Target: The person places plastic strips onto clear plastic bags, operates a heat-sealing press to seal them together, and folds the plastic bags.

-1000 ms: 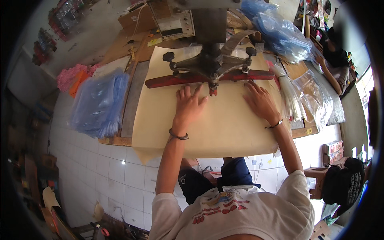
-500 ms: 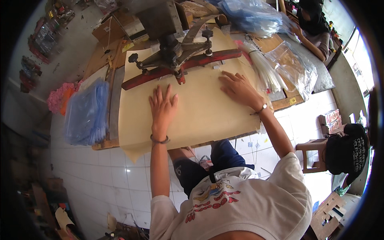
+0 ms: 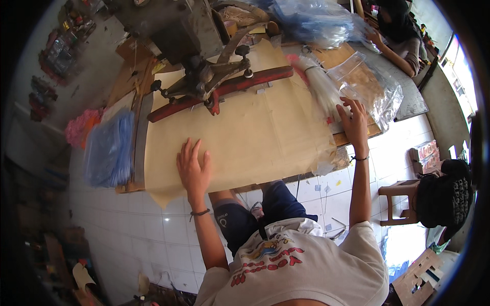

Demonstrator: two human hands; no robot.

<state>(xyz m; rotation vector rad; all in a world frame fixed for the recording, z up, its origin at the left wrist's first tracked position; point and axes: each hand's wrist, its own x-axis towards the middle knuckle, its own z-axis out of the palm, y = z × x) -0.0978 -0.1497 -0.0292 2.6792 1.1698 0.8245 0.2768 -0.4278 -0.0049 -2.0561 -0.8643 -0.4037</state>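
Observation:
My left hand (image 3: 194, 166) lies on a large tan sheet (image 3: 245, 132) near its front left, fingers stretched out and holding nothing. Off the sheet's right edge, my right hand (image 3: 354, 122) hovers with its fingers apart and slightly bent. It is beside a bundle of whitish clear plastic strips (image 3: 324, 86) and a crinkled clear plastic bag (image 3: 385, 97); nothing shows in its grasp, and I cannot tell whether it touches the strips. Across the back of the sheet runs the long red bar (image 3: 237, 87) of a press machine (image 3: 199, 76), with black knobs on its arms.
A stack of bluish clear plastic sleeves (image 3: 109, 148) sits at the table's left, by pink material (image 3: 81, 125). More clear plastic (image 3: 316, 23) is heaped at the back, where a co-worker's arm (image 3: 395, 56) reaches in. A brown stool (image 3: 398, 204) stands at the right.
My right hand has left the tan sheet and moved right toward the plastic strips. My left hand has slid nearer to me and a little left. The view has shifted slightly.

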